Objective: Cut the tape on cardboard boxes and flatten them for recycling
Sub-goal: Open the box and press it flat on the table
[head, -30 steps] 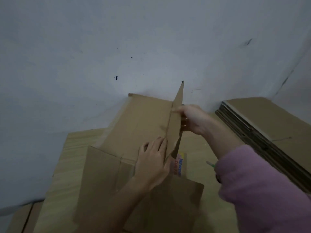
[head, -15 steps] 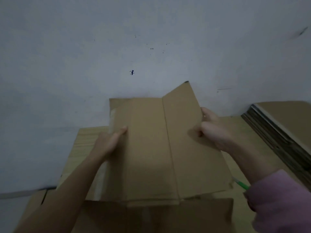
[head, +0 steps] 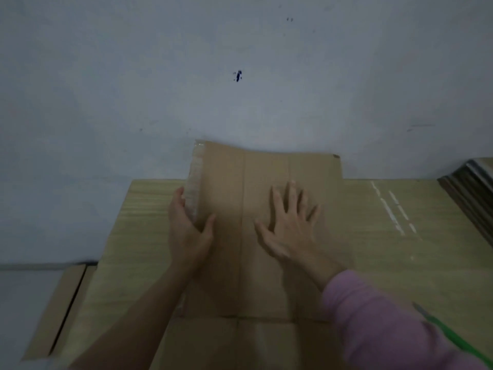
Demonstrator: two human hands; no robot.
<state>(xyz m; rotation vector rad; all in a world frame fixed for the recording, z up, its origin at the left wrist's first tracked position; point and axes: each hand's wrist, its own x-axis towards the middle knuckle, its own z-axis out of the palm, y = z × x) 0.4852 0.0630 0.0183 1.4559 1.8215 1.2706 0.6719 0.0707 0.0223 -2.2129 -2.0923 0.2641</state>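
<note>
Pale grey-blue wall (head: pixel 160 89) with small dark specks backs a light wood-grain tabletop (head: pixel 138 222). Right hand (head: pixel 289 228), fingers spread and straight, presses palm-down on the flattened brown cardboard box (head: pixel 229 276) lying on the table. Left hand (head: pixel 188 231) grips the box's left edge, thumb on top, fingers curled beside a strip of clear tape (head: pixel 192 188). Pink sleeve (head: pixel 386 324) on right arm; left forearm bare. Far end of box bends up against the wall. Thin green object (head: pixel 453 337) near right, blurred. Stack of flattened cardboard (head: pixel 472 198) far right. Narrow brown carton (head: pixel 58 313) near left, beside the table. White scuffs (head: pixel 392 209) on the tabletop. No legible writing.
</note>
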